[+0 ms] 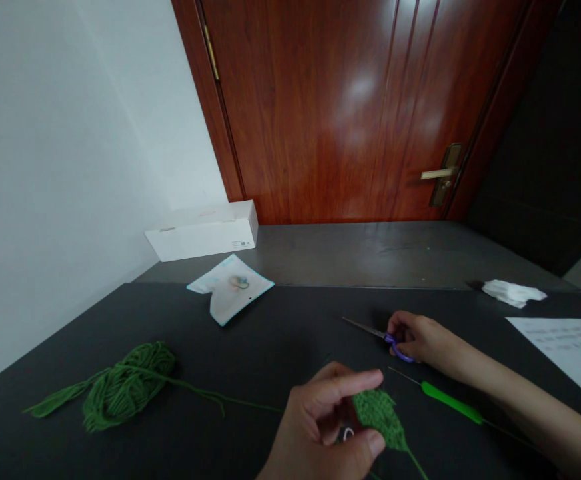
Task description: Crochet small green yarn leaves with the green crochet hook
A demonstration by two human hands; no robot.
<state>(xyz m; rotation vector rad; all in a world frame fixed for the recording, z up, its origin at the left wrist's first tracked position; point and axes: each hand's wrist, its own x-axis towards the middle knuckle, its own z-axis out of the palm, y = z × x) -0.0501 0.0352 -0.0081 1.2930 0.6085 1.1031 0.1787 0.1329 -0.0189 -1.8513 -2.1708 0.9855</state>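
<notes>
Near the bottom centre, my left hand [328, 420] pinches a small green knitted piece [381, 417] between thumb and fingers. A strand of yarn hangs from the piece's lower right end. My right hand [418, 337] has its fingers closed on the purple handles of the scissors [370, 328], whose blades point left over the black table. Below my right hand lies a crochet hook [450, 403] with a bright green handle. A skein of green yarn [125, 387] rests at the left, and a strand runs from it toward my left hand.
A white box [203, 233] stands against the wall at the back left. In front of it lies a white packet [235, 288]. Crumpled white tissue [513, 292] and a printed sheet [570, 347] are on the black table [280, 340] at the right. A wooden door [330, 113] is behind.
</notes>
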